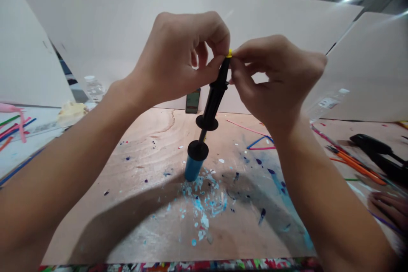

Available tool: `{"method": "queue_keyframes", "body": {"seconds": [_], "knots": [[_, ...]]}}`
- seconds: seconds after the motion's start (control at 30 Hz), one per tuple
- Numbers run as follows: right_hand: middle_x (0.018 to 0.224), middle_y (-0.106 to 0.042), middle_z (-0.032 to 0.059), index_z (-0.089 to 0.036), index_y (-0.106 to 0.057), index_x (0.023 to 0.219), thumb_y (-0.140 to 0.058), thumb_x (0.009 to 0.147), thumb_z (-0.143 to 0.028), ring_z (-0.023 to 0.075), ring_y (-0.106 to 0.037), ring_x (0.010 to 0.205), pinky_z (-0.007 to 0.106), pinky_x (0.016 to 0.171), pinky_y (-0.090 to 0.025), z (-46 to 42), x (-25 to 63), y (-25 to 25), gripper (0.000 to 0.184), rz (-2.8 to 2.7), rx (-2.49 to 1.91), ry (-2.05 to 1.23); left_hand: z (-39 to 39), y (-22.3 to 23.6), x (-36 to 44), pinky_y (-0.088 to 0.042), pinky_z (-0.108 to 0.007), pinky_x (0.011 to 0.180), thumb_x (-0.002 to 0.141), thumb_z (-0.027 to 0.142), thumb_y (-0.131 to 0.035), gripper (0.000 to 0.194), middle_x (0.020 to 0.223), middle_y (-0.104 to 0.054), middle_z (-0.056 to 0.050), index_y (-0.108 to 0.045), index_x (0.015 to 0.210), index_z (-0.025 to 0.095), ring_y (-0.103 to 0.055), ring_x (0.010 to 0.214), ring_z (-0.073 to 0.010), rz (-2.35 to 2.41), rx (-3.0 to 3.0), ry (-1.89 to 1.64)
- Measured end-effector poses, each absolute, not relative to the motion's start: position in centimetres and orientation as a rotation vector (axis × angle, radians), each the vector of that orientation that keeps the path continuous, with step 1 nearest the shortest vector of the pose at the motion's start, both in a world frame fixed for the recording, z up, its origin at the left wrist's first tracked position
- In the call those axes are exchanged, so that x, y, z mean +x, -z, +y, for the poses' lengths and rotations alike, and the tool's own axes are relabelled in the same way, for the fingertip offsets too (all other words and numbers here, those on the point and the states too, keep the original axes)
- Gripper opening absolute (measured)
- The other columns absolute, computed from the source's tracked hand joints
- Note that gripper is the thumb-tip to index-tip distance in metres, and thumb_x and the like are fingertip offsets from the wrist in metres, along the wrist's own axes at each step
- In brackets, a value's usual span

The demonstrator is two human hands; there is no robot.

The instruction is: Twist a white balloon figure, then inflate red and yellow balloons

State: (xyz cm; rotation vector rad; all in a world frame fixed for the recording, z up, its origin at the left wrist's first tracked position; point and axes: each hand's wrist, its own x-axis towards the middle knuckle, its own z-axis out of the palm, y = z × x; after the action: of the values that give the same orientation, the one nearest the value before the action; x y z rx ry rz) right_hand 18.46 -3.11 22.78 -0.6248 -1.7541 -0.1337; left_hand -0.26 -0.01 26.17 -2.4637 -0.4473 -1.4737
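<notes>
A black hand balloon pump (214, 104) with a blue lower end (193, 167) stands slightly tilted on the table, its nozzle pointing up. A small yellow balloon (229, 53) sits at the nozzle tip, mostly hidden by fingers. My left hand (188, 49) is closed, thumb and fingertips pinching at the yellow piece from the left. From the right, my right hand (270, 72) pinches the same yellow piece, its thumb beside the nozzle. Both forearms reach up from the lower corners.
A phone (193, 101) leans against the white back panel (111, 21). Clear bottles (330, 104) stand on both sides. Orange balloons (360, 165) and a black tool (372, 144) lie at right, near another person's hand (390, 208). Coloured scraps litter the wooden table (143, 216).
</notes>
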Motion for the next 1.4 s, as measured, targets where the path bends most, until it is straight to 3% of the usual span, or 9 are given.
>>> {"method": "queue_keyframes", "body": {"seconds": [0.17, 0.3, 0.5, 0.63, 0.8, 0.97, 1.1, 1.23, 1.4], "knots": [[0.093, -0.067, 0.0034, -0.032, -0.067, 0.084, -0.068, 0.083, -0.034, 0.0235, -0.064, 0.091, 0.031, 0.060, -0.053, -3.2, 19.7, -23.2, 0.003, -1.739, -0.833, -0.032, -0.2, -26.2, -0.2, -0.047, -0.032, 0.063, 0.072, 0.016, -0.063, 0.009, 0.072, -0.062, 0.003, -0.064, 0.080, 0.021, -0.065, 0.066, -0.0155, -0.404, -2.456, 1.410], [0.093, -0.066, 0.0038, -0.031, -0.065, 0.083, -0.067, 0.081, -0.031, 0.0237, -0.063, 0.090, 0.030, 0.056, -0.051, -3.4, 19.6, -23.4, 0.002, -1.766, -0.852, -0.059, 0.2, -26.2, -0.3, -0.047, -0.031, 0.063, 0.072, 0.014, -0.064, 0.012, 0.073, -0.063, 0.003, -0.064, 0.081, 0.021, -0.062, 0.063, -0.0135, -0.352, -2.441, 1.356], [0.081, -0.061, 0.0020, -0.031, -0.068, 0.075, -0.065, 0.079, -0.020, 0.0191, -0.057, 0.073, 0.033, 0.065, -0.047, -3.6, 18.7, -24.0, 0.013, -1.850, -0.801, 0.254, 0.1, -26.1, -0.5, -0.048, -0.031, 0.067, 0.064, 0.009, -0.069, 0.017, 0.067, -0.061, 0.005, -0.065, 0.072, 0.024, -0.059, 0.061, -0.0133, -0.505, -2.562, 1.425], [0.073, -0.058, 0.0007, -0.032, -0.069, 0.073, -0.065, 0.076, -0.017, 0.0191, -0.053, 0.070, 0.033, 0.070, -0.043, -3.4, 18.7, -24.2, 0.016, -1.924, -0.817, 0.359, 0.3, -25.9, -0.9, -0.046, -0.034, 0.071, 0.067, 0.013, -0.069, 0.013, 0.066, -0.060, 0.004, -0.066, 0.072, 0.025, -0.059, 0.063, -0.0154, -0.561, -2.578, 1.389], [0.071, -0.058, 0.0001, -0.031, -0.067, 0.080, -0.059, 0.080, -0.015, 0.0169, -0.052, 0.067, 0.032, 0.065, -0.038, -2.7, 19.2, -24.2, 0.019, -2.065, -0.716, 0.650, 1.2, -25.8, -1.5, -0.044, -0.033, 0.066, 0.068, 0.015, -0.074, 0.014, 0.066, -0.060, 0.000, -0.066, 0.076, 0.023, -0.054, 0.059, -0.0141, -0.464, -2.648, 1.252], [0.068, -0.061, -0.0019, -0.031, -0.066, 0.081, -0.057, 0.080, -0.014, 0.0148, -0.050, 0.062, 0.031, 0.059, -0.035, -2.7, 19.6, -24.1, 0.020, -2.136, -0.673, 0.727, 1.0, -26.1, -1.7, -0.042, -0.032, 0.060, 0.067, 0.016, -0.074, 0.018, 0.065, -0.060, 0.001, -0.065, 0.076, 0.027, -0.054, 0.058, -0.0153, -0.440, -2.617, 1.053], [0.061, -0.058, -0.0043, -0.030, -0.063, 0.079, -0.054, 0.080, -0.014, 0.0121, -0.046, 0.055, 0.029, 0.054, -0.032, -3.3, 19.9, -24.3, 0.018, -2.179, -0.614, 0.833, 0.3, -26.3, -1.6, -0.040, -0.028, 0.059, 0.076, 0.021, -0.066, 0.005, 0.065, -0.058, 0.001, -0.065, 0.080, 0.022, -0.052, 0.058, -0.0125, -0.320, -2.546, 0.908], [0.052, -0.046, -0.0063, -0.027, -0.061, 0.079, -0.050, 0.081, -0.015, 0.0104, -0.036, 0.049, 0.027, 0.051, -0.027, -4.1, 20.4, -24.7, 0.016, -2.223, -0.626, 1.107, -0.9, -26.7, -1.3, -0.045, -0.028, 0.068, 0.080, 0.025, -0.057, 0.010, 0.067, -0.057, 0.002, -0.066, 0.079, 0.020, -0.054, 0.061, -0.0111, -0.375, -2.542, 0.794], [0.051, -0.030, -0.0050, -0.022, -0.052, 0.067, -0.039, 0.081, -0.011, 0.0095, -0.022, 0.047, 0.025, 0.051, -0.020, -5.0, 20.7, -25.1, 0.021, -2.285, -0.639, 1.303, -2.7, -27.7, -0.9, -0.042, -0.039, 0.096, 0.073, 0.011, -0.061, 0.019, 0.060, -0.051, 0.003, -0.058, 0.058, 0.022, -0.062, 0.083, -0.0194, -0.748, -2.849, 0.826]]}}
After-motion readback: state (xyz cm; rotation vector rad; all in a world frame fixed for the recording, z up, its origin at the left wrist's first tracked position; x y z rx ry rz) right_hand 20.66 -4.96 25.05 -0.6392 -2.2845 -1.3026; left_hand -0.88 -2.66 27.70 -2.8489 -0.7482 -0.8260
